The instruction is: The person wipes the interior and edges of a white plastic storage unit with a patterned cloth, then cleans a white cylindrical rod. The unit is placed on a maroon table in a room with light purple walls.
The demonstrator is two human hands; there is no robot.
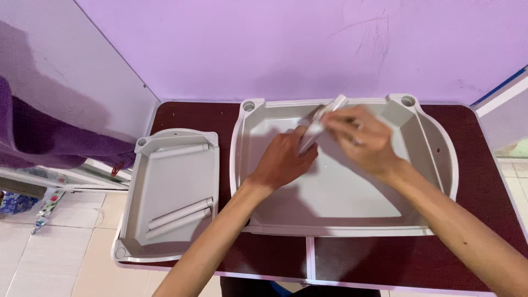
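A large grey plastic tray [429, 159] with round corner sockets lies on a dark red table [478, 181]. Over its middle, my left hand [280, 162] and my right hand [366, 140] both grip one grey plastic tube [335, 105], which slants up toward the tray's far rim. The left hand holds the tube's lower end, the right hand its upper part. A smaller grey tray [176, 176] sits to the left. It holds two tubes side by side [181, 217] and another tube along its far edge [179, 151].
A purple wall rises behind the table. A white panel and a purple cloth [33, 137] are at the left. The small tray overhangs the table's left front corner above a tiled floor [55, 242]. A white strip [309, 258] divides the tabletop's front.
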